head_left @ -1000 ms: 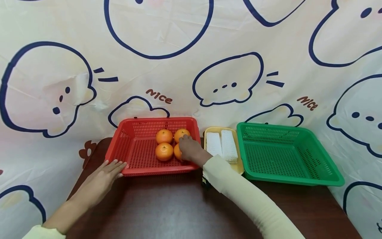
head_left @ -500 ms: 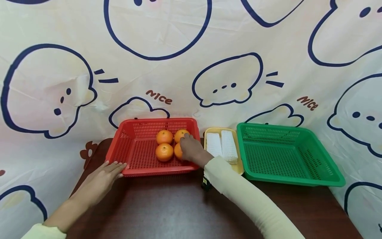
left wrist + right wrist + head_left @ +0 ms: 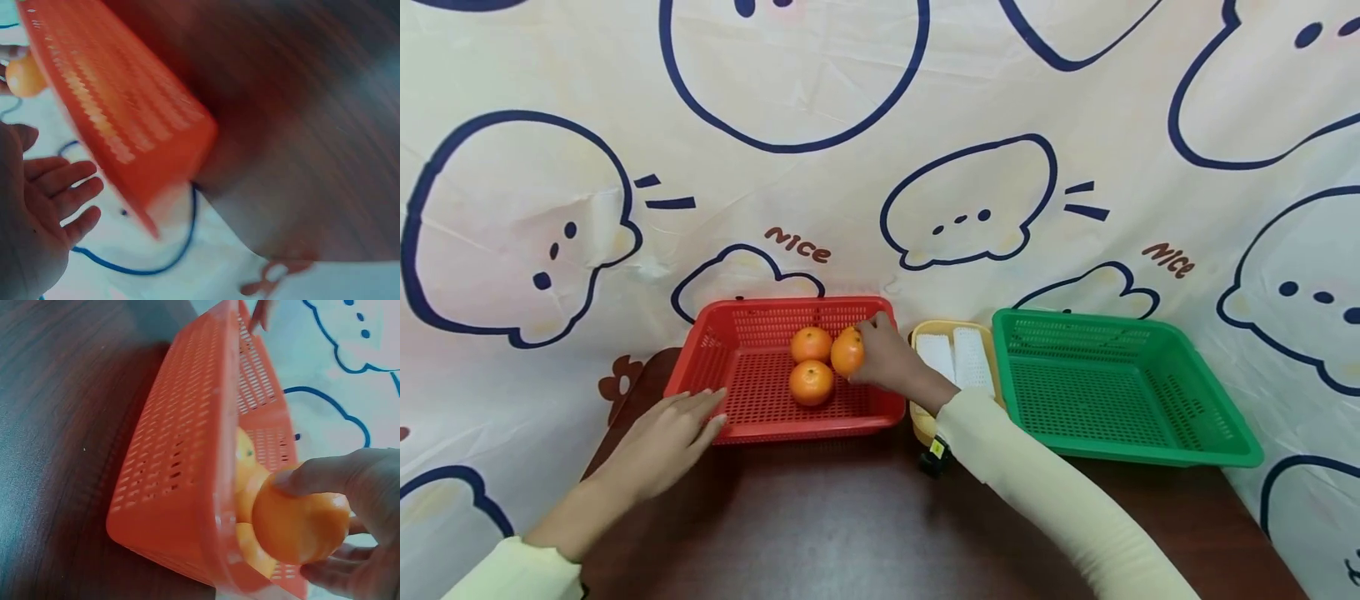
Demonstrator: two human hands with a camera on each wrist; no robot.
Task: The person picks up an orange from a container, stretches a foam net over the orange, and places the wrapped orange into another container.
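Observation:
My right hand (image 3: 891, 358) grips an orange (image 3: 847, 353), thumb on one side and fingers on the other. In the right wrist view this orange (image 3: 300, 519) is raised above the others, near the basket rim. Two more oranges, a rear one (image 3: 811, 344) and a front one (image 3: 811, 382), lie in the red basket (image 3: 805, 431); the right wrist view shows another piled beneath the held one. My left hand (image 3: 666, 437) is at the basket's front left corner, its fingers loosely extended and holding nothing. From the left wrist view, the palm (image 3: 31, 206) is beside the rim.
Right of the red basket is a yellow tray (image 3: 922, 425) with white foam net sleeves (image 3: 972, 358). A green basket (image 3: 1090, 392) stands farther right. All rest on a dark wooden table (image 3: 820, 517) against a printed cloth (image 3: 842, 200). A small black device (image 3: 934, 458) is at my right wrist.
My right hand has lifted the front right orange up from the basket floor. My left hand has shifted slightly, its fingers rising from the basket rim.

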